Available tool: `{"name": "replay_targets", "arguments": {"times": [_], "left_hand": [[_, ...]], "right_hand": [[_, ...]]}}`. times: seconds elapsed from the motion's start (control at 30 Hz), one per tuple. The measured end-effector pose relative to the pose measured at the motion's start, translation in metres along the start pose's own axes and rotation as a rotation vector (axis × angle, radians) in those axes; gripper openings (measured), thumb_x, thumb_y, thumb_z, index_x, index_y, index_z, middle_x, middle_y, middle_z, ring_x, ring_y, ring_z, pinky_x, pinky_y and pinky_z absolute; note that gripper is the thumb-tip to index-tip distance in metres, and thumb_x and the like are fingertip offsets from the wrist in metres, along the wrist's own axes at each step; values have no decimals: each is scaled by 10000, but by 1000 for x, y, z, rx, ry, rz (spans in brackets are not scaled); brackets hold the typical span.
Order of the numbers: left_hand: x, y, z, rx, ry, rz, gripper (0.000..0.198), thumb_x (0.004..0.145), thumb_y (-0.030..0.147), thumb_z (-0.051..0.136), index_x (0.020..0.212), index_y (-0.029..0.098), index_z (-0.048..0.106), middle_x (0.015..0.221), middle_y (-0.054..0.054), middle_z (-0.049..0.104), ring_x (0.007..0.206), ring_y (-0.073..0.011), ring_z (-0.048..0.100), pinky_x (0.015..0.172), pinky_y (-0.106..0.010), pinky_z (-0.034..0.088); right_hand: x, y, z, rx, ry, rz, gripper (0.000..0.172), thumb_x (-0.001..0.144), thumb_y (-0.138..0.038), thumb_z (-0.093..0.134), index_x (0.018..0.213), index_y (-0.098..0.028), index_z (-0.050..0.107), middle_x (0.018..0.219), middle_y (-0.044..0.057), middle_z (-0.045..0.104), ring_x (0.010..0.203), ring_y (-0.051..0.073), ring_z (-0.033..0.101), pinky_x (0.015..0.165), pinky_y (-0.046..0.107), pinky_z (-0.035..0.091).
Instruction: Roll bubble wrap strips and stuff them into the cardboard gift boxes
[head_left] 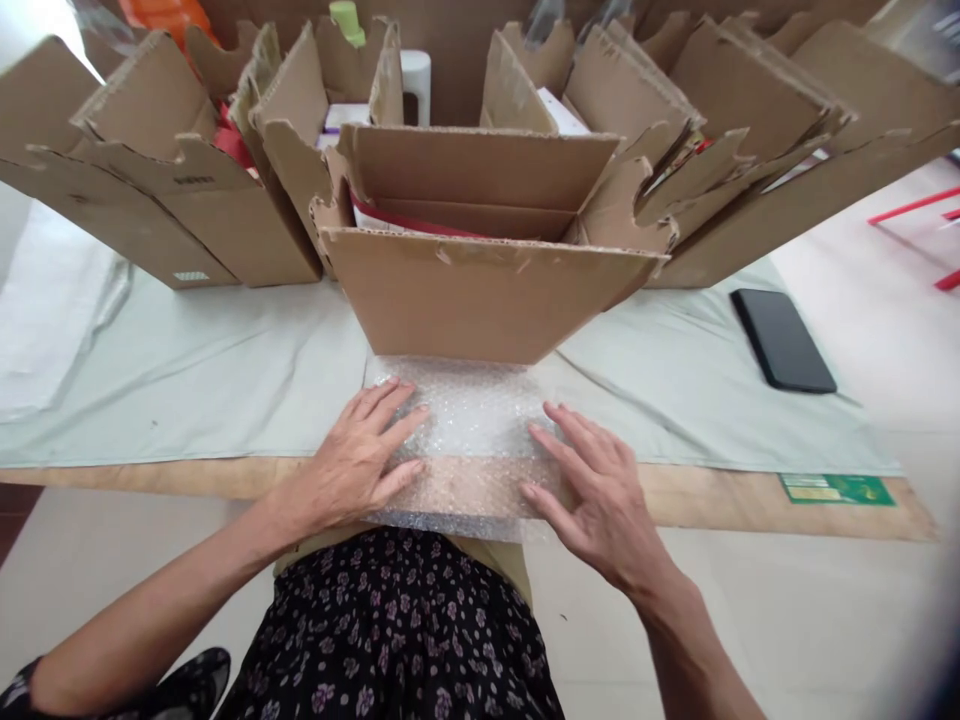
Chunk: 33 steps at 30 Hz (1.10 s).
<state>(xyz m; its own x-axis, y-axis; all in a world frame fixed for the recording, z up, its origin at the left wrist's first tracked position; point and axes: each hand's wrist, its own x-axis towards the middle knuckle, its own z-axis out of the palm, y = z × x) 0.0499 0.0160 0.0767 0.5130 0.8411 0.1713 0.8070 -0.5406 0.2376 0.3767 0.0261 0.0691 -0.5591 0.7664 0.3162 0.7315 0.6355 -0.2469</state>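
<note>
A clear sheet of bubble wrap (472, 420) lies flat across the near edge of the table, and its near end hangs over that edge. My left hand (367, 450) rests on its left side, fingers spread and palm down. On the right side my right hand (592, 480) touches the sheet with its fingers apart. Neither hand grips anything. Just beyond the sheet stands an open cardboard box (480, 290); a thin white item with a red edge shows inside it.
More open cardboard boxes (202, 210) stand in a row behind, with packets inside. A black phone (782, 340) lies at the right on the pale green cloth (247, 350). A green card (838, 489) is on the wooden edge. White plastic (45, 300) lies at the left.
</note>
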Motion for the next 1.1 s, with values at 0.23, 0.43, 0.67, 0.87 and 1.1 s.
{"name": "replay_targets", "arguments": {"times": [0.23, 0.43, 0.67, 0.87, 1.1], "left_hand": [[-39, 1, -20, -85, -219, 201, 877, 860, 553, 785, 1586, 201, 438, 1673, -174, 431, 1569, -394, 351, 1299, -624, 228], [-51, -1, -7, -93, -98, 192, 648, 926, 160, 680, 1544, 160, 486, 1563, -152, 583, 1502, -346, 477, 1285, -613, 268], [-37, 8, -23, -469, 195, -80, 174, 986, 138, 610, 1058, 222, 744, 1006, -39, 823, 975, -201, 777, 892, -365, 622], [-16, 7, -25, -428, 93, -454, 192, 944, 300, 598, 833, 217, 730, 773, 3, 773, 690, -173, 715, 624, -288, 547], [-6, -6, 3, -40, 148, -453, 215, 948, 305, 610, 1080, 174, 718, 726, -18, 720, 655, -216, 673, 673, -354, 530]], "right_hand": [[-48, -20, -1, -90, -92, -74, 497, 1012, -222, 585, 1504, -162, 543, 1617, 207, 484, 1530, 362, 420, 1170, 545, 406], [-35, -13, 6, 154, 8, -111, 506, 963, 6, 464, 1361, -226, 674, 1403, 86, 712, 1392, 238, 603, 1110, 441, 508], [-29, -17, -19, 465, 38, 200, 311, 1020, -159, 531, 1191, -273, 764, 1087, 14, 825, 973, 183, 788, 857, 301, 623], [-2, -12, -2, 329, 190, 415, 241, 997, -389, 619, 888, -231, 765, 844, 40, 799, 730, 211, 740, 719, 351, 601], [17, 8, 30, -83, 264, 344, 353, 1038, -483, 566, 1065, -173, 731, 828, 65, 748, 731, 215, 634, 719, 361, 435]]}}
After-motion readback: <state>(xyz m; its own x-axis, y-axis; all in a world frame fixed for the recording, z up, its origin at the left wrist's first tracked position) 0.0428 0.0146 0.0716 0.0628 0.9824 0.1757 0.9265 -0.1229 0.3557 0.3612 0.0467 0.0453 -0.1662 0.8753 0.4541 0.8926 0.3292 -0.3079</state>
